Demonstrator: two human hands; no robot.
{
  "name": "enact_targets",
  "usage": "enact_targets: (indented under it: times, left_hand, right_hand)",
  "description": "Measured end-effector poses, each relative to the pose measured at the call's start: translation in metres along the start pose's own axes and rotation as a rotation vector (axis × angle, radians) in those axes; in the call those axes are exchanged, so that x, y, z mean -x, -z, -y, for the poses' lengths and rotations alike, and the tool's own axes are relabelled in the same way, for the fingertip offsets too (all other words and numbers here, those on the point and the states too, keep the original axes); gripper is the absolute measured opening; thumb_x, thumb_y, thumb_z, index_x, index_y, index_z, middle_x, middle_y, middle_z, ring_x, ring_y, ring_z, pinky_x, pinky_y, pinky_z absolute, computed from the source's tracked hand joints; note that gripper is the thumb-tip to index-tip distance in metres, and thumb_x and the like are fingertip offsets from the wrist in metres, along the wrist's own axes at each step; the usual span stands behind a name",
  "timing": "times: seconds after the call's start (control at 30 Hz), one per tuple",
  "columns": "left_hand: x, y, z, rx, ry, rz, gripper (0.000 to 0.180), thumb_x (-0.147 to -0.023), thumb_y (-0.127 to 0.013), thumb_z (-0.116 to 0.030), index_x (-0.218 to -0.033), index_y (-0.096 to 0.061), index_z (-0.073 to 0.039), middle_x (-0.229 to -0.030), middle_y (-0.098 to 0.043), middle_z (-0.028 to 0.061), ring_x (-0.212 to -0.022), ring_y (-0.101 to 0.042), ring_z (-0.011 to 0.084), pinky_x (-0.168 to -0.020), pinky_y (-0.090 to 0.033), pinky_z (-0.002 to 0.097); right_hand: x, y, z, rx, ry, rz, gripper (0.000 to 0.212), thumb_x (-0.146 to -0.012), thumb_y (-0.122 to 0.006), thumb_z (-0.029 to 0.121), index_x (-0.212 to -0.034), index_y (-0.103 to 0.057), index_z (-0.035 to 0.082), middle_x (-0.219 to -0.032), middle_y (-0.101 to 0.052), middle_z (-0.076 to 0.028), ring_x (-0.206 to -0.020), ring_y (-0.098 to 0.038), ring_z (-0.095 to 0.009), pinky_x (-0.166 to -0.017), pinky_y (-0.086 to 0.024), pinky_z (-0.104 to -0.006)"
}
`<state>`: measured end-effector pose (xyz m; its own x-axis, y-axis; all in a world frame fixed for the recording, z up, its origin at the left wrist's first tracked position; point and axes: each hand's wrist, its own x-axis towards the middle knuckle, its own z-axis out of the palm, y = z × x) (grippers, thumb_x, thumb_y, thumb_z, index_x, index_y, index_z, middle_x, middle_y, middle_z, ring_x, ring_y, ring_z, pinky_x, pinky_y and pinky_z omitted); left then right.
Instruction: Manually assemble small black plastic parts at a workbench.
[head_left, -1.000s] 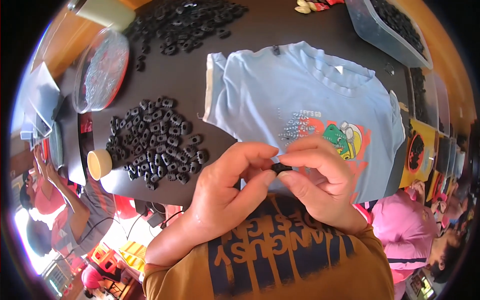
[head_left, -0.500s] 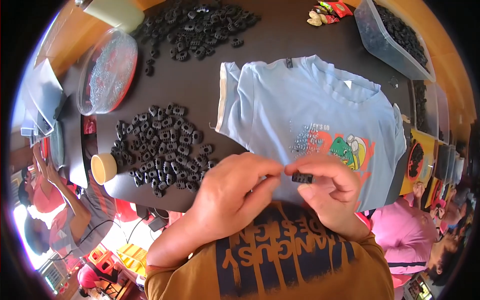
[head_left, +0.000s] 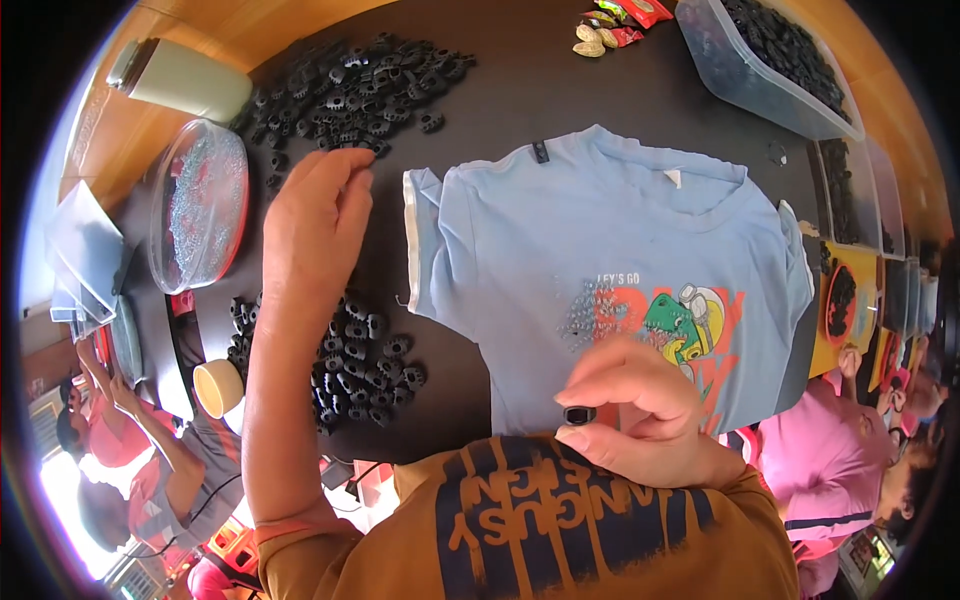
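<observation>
My right hand pinches a small black plastic claw-clip piece between thumb and forefinger, above the lower part of a light blue T-shirt. Small silvery bits, apparently springs, lie scattered on the shirt's printed front. My left arm stretches across the table, and my left hand is at the near edge of the far pile of black toothed clip pieces. Its fingers are curled together there; whatever their tips grip is hidden. Under and beside my left forearm lies a nearer pile of black clip pieces.
On the left are a clear round dish of silvery springs, a pale jar and a yellow cup. Peanuts and wrapped sweets lie at the back. Clear bins of black pieces stand at right. Other people sit nearby.
My left hand has left my right hand and reached forward-left to the far pile. My right hand has come slightly nearer to me, still holding a black piece.
</observation>
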<state>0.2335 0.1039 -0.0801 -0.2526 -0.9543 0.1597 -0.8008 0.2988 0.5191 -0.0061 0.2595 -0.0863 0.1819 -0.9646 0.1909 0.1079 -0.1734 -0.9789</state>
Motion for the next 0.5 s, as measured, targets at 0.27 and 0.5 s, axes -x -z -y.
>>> enact_targets:
  times: [0.27,0.5]
  left_hand:
    - [-0.015,-0.015,0.013,-0.265,-0.046,0.020,0.017,-0.084,-0.057,-0.013,-0.098,-0.064,-0.006,-0.090,-0.060,0.0119,-0.081,-0.059,0.0325,-0.071,-0.048,0.0385]
    - [-0.012,-0.014,0.011,-0.159,-0.028,0.064,0.014,-0.084,-0.059,-0.012,-0.095,-0.063,-0.004,-0.088,-0.059,0.0119,-0.079,-0.059,0.0317,-0.070,-0.048,0.0367]
  right_hand:
    - [0.001,0.001,-0.001,-0.062,-0.092,0.011,0.029,-0.070,-0.076,0.000,-0.098,-0.067,0.004,-0.084,-0.060,-0.006,-0.071,-0.056,-0.017,-0.061,-0.041,-0.0265]
    - [-0.001,0.002,0.002,-0.073,-0.098,0.010,0.029,-0.070,-0.075,0.000,-0.097,-0.067,0.003,-0.083,-0.062,-0.007,-0.070,-0.057,-0.017,-0.059,-0.042,-0.0269]
